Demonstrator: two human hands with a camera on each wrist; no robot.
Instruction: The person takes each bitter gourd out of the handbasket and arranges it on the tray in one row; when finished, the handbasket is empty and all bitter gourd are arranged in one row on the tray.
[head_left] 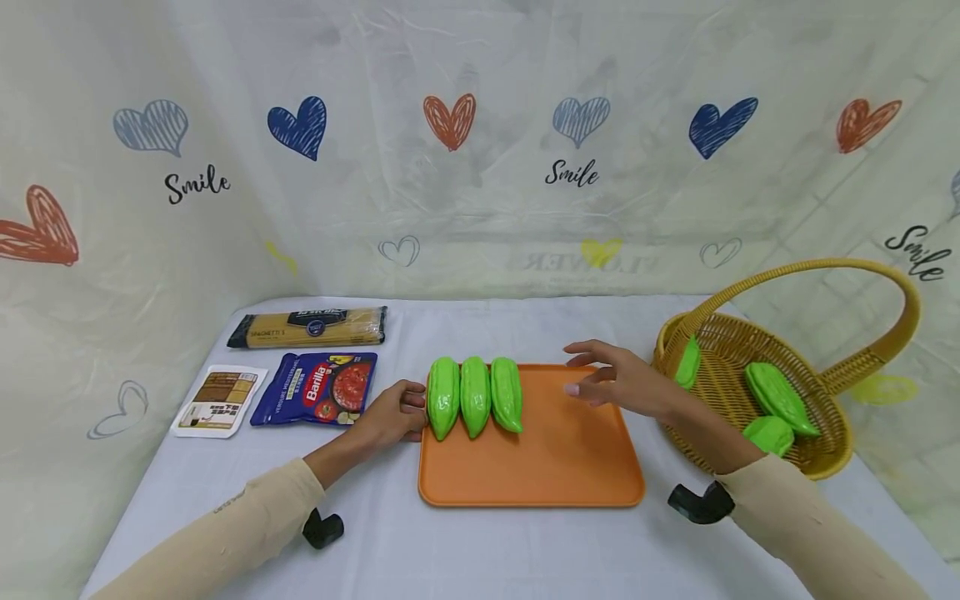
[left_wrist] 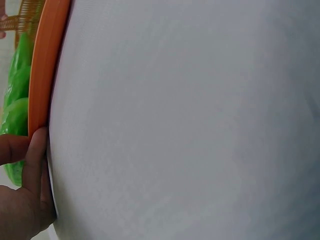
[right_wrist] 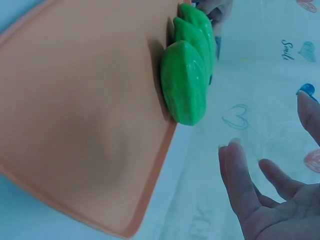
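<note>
Three glossy green gourd-like pieces [head_left: 476, 396], ridged and pointed at one end, lie side by side on the left part of an orange tray [head_left: 525, 475]. My left hand [head_left: 390, 414] pinches the tray's left rim; in the left wrist view the thumb lies over the edge and the fingers [left_wrist: 34, 160] are against its outer side. Above the tray's upper right part is my right hand [head_left: 622, 379], fingers apart and holding nothing. The right wrist view shows that hand [right_wrist: 280, 205] apart from the green pieces [right_wrist: 184, 82].
A wicker basket [head_left: 840, 450] with a tall handle stands at the right, with more green pieces [head_left: 780, 396] inside. At the left lie a spaghetti pack [head_left: 315, 327], a blue Barilla sauce pouch [head_left: 315, 388] and a white-edged packet [head_left: 220, 401]. A patterned curtain hangs behind.
</note>
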